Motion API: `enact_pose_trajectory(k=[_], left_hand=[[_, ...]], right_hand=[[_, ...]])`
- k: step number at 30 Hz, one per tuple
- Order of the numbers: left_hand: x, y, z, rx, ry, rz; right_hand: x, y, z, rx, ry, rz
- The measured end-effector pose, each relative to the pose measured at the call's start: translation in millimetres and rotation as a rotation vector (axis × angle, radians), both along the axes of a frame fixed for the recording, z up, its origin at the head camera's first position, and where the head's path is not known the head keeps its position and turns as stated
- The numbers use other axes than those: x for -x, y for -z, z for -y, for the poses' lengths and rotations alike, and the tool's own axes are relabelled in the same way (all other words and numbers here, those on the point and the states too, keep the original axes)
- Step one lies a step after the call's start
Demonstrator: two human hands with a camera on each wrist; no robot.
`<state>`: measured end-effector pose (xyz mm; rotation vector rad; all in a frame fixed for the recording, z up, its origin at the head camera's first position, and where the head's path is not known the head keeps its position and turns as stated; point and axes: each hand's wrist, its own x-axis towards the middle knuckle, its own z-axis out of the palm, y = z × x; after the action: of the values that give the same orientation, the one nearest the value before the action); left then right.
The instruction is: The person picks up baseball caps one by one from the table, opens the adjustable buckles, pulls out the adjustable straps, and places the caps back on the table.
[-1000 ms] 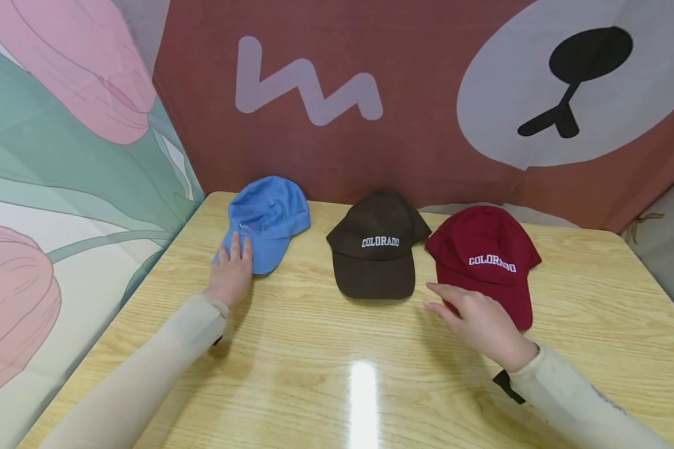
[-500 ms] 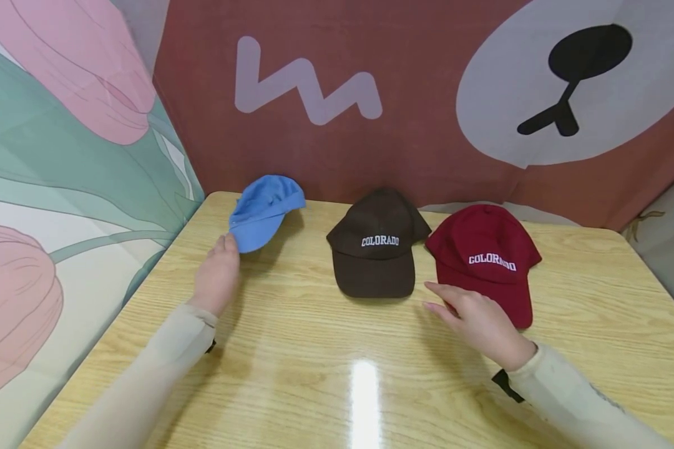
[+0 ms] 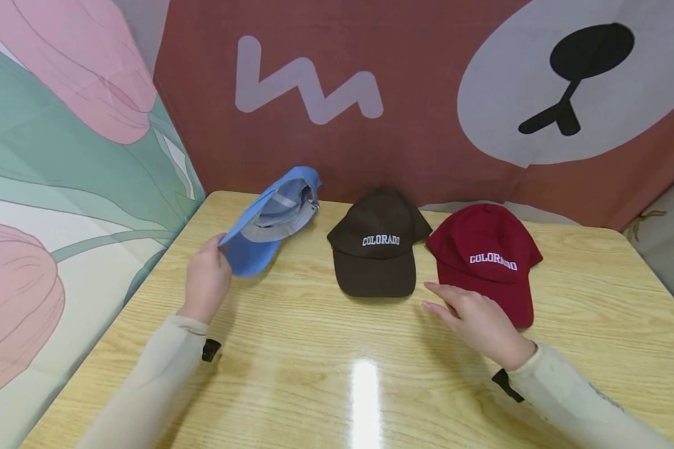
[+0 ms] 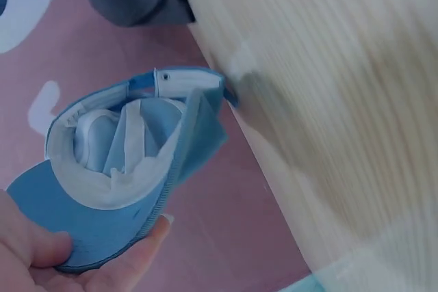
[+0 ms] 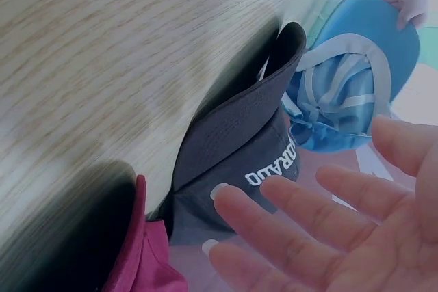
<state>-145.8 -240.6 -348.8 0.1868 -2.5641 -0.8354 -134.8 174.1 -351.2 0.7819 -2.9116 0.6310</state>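
Note:
My left hand (image 3: 206, 280) pinches the brim of a blue baseball cap (image 3: 251, 254) at the left of the table. The cap is tipped on its side, so its pale lining and back strap face the head camera. In the left wrist view the thumb and fingers grip the blue cap's brim (image 4: 89, 220). My right hand (image 3: 474, 318) hovers over the brim of a dark red cap (image 3: 485, 243) with relaxed fingers and holds nothing. Between the hands lies a dark brown cap (image 3: 376, 268). Both the brown and red caps read COLORADO.
The wooden table (image 3: 297, 355) ends at the back against a brown-red cloth (image 3: 415, 143) with a bear face. A floral cloth (image 3: 90, 187) hangs along the left side. A strip of light reflects off the table's front middle.
My left hand has taken the blue cap by its brim and turned it from crown-up to its side, showing the inside. The right hand and the other caps have stayed put.

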Motion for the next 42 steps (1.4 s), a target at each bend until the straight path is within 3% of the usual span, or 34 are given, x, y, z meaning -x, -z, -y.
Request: enact_pose_trajectory(k=[10,14,23,30,33,42], left_hand=[[-13.1,-2.0,-10.2,-0.221,0.031,-0.188],[-17.8,-3.7,-15.5,-0.329,0.053,-0.227],[-22.4,-3.4,-28.6,-0.606,0.132,-0.225],[-23.4,-3.0,-36.5,-0.713,0.148,-0.182],[-23.4,-1.8,-39.7,-0.758,0.170,-0.197],[-25.8,-1.1,-49.2,-0.864,0.238,-0.206]], right_hand=[[0.1,0.6,-1.9,0.004,-0.001,0.001],[0.0,2.7,-2.3,0.004,-0.014,-0.015],[-0.6,1.8,-0.6,0.036,-0.014,-0.019],[1.6,-2.1,4.8,0.157,0.010,0.019],[4.4,-4.7,8.6,0.232,0.009,0.034],[13.2,-5.0,18.4,0.421,-0.031,-0.016]])
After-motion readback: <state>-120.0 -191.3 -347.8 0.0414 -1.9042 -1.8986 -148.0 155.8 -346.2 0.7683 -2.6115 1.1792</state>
